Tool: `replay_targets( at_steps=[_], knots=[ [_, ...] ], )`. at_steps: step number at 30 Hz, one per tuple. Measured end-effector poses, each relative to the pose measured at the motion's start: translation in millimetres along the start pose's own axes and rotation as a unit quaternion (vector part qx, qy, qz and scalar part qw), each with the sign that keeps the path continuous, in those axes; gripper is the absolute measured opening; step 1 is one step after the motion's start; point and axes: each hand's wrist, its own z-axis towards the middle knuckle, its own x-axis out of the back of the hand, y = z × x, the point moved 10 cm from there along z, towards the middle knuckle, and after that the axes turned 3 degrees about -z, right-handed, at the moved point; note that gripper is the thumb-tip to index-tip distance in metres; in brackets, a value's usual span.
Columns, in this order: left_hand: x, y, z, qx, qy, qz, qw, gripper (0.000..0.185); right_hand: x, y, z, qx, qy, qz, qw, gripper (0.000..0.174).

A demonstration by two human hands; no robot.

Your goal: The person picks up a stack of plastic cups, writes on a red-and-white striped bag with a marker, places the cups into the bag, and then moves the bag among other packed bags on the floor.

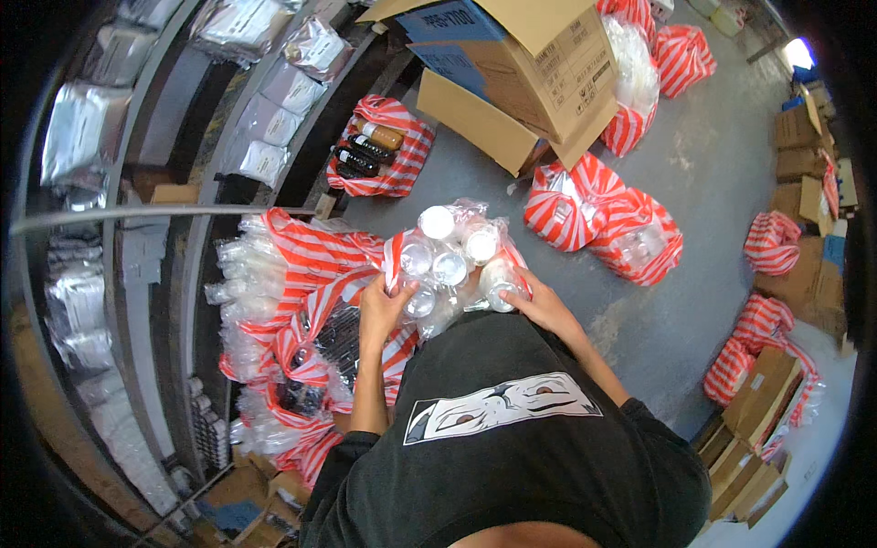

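Note:
A red-and-white striped plastic bag [394, 255] stands just in front of my body, its mouth spread around several clear plastic containers [449, 268] with round ends, some in clear film. My left hand [384, 305] grips the bag's left rim, thumb beside a container. At the right rim, my right hand [542, 301] pinches the bag, its thumb by another container. The bag's lower part is hidden by my shirt. Close to my left arm lie striped bags [308, 257] with bundles of clear plastic sleeves [250, 301] and dark items [339, 339].
Metal shelves [195, 274] with wrapped packs line the left. Ahead are a large open cardboard box [562, 75] and a striped bag of dark and amber bottles [373, 154]. More striped bags [634, 240] sit on the floor; cardboard boxes [760, 397] are stacked at right.

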Motion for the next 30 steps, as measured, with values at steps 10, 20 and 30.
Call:
replay_targets(
  at_steps=[10, 20, 30],
  knots=[
    [-46.9, 42.4, 152.0, -0.111, -0.157, 0.126, 0.973, 0.039, -60.9, 35.6, 82.8, -0.039, -0.021, 0.078, 0.996, 0.080],
    [-143.6, 55.9, 228.6, -0.273, -0.320, 0.308, 0.853, 0.046, -188.7, 82.8, 171.5, -0.250, 0.016, 0.391, 0.886, 0.111],
    [-185.6, 28.1, 322.2, -0.383, -0.368, 0.357, 0.768, 0.025, -250.4, 35.5, 330.1, -0.203, 0.053, 0.539, 0.815, 0.094]
  ],
)
